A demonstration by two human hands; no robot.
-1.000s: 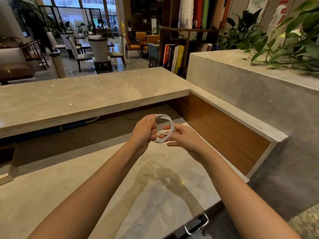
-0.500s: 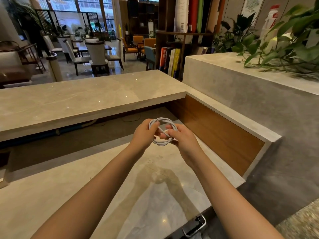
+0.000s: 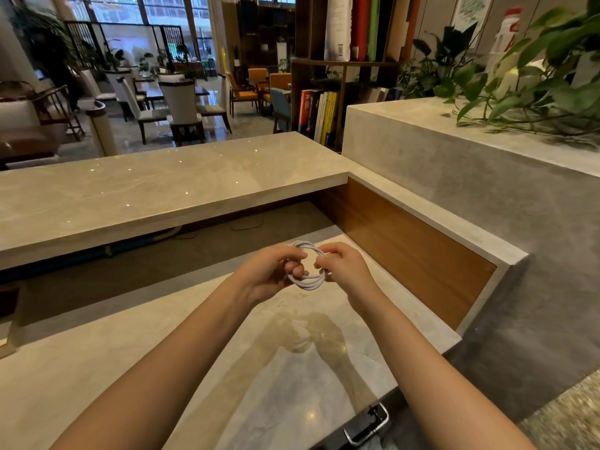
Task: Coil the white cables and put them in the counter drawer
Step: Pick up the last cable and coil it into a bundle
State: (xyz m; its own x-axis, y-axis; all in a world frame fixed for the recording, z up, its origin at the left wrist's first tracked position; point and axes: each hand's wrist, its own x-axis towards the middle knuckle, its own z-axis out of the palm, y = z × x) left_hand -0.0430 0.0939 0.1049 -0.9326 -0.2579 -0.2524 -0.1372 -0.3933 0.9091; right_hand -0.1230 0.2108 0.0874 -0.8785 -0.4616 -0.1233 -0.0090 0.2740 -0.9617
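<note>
Head view: lobby, marble counter (image 3: 266, 378). White cable (image 3: 306, 277) coiled into a small ring, held above counter, ring tilted, face toward camera. Left hand (image 3: 269, 274) and right hand (image 3: 344, 267) fingers curled, pinching opposite sides.

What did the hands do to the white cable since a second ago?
The right hand, open beside the coil before, closed in and now pinches the white cable coil. The left hand kept its grip. The coil stays above the counter.
</note>
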